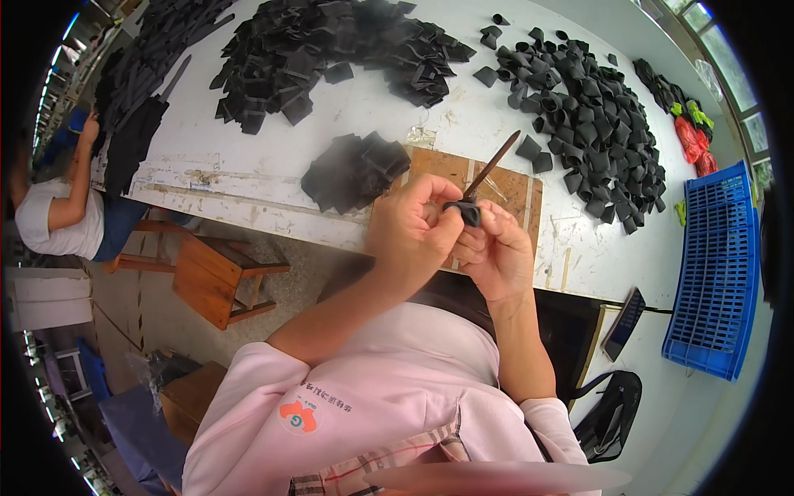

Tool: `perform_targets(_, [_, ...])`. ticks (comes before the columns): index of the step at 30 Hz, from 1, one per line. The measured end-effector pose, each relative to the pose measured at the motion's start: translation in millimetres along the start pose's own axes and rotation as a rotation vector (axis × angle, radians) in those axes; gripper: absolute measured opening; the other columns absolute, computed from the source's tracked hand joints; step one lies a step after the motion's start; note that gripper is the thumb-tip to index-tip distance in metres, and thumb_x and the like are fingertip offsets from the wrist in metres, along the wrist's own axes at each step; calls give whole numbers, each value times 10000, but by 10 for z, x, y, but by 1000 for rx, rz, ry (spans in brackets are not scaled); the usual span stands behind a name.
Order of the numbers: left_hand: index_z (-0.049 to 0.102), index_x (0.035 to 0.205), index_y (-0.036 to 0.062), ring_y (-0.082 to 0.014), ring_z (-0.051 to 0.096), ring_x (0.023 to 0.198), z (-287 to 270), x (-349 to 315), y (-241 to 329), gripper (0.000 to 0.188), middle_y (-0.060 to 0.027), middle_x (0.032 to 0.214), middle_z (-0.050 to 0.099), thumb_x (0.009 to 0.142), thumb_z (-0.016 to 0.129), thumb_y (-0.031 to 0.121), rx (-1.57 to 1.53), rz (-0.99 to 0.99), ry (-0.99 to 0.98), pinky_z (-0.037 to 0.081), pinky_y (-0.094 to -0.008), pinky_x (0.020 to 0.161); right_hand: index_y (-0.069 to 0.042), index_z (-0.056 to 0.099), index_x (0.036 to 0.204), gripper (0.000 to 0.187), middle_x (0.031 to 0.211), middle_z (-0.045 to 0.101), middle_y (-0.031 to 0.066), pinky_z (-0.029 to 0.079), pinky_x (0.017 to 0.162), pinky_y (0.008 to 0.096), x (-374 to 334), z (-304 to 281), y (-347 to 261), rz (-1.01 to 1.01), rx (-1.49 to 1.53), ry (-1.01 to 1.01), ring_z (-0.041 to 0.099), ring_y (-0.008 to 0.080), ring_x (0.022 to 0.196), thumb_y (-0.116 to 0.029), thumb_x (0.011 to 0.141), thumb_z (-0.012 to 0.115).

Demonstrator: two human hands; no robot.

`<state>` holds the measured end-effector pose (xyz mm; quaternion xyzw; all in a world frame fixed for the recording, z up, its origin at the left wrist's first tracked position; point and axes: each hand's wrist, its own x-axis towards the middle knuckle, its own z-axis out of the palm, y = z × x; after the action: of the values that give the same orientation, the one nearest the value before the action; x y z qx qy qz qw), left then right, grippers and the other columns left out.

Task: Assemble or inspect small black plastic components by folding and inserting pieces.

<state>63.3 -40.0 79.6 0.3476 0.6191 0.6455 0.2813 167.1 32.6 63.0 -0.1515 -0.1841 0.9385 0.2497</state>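
Left hand and right hand close together now, thumbs and fingertips pinching one small black piece between them, mid-work, I'd judge. A brown pointed stick juts out just beyond my fingers; whether I grip it, I can't tell. Wooden board beneath! Just left, a small dark pile; farther ahead, a big heap of flat pieces, probably what's left. Out right, plenty of rounded, open pieces, seemingly done.
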Motion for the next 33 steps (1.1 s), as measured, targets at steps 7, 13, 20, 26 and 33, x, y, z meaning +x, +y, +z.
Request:
perform_targets(7, [510, 858, 6, -33, 391, 363, -49, 369, 247, 110, -24, 624, 557, 759, 498, -41, -843, -359, -231, 285, -161, 336, -66, 522, 677, 225, 553, 384, -70, 218, 419, 164, 73, 369, -442, -286, -770, 73, 314, 15, 485, -204, 852, 547])
perform_targets(13, [523, 882, 28, -18, 280, 325, -79, 601, 266, 69, 3, 629, 523, 817, 502, 27, -1517, -605, -598, 204, -164, 319, -56, 523, 675, 258, 554, 392, -58, 221, 415, 162, 344, 523, -664, -213, -735, -40, 289, 16, 476, -239, 856, 544])
perform_targets(20, [524, 906, 50, -22, 267, 335, -118, 591, 58, 89, 8, 609, 497, 822, 502, 29, -1440, -739, -447, 197, -168, 337, -35, 526, 684, 284, 559, 390, -37, 220, 418, 167, 394, 398, -643, -174, -705, -112, 285, 30, 486, -260, 858, 537])
perform_targets(26, [511, 951, 15, -11, 288, 352, -56, 517, -72, 113, -25, 688, 550, 848, 479, 50, -1281, -480, -495, 193, -153, 331, -46, 517, 667, 310, 558, 382, -48, 218, 431, 176, 427, 281, -576, -168, -730, -123, 280, 29, 494, -283, 867, 516])
perform_targets(33, [489, 1063, -20, -72, 508, 662, 102, 477, 219, 255, -61, 797, 587, 823, 536, 51, -431, 198, 23, 409, -169, 605, 4, 558, 776, 257, 594, 446, -16, 318, 480, 194, 239, 384, -633, -600, -1340, 206, 402, 62, 529, -247, 813, 599])
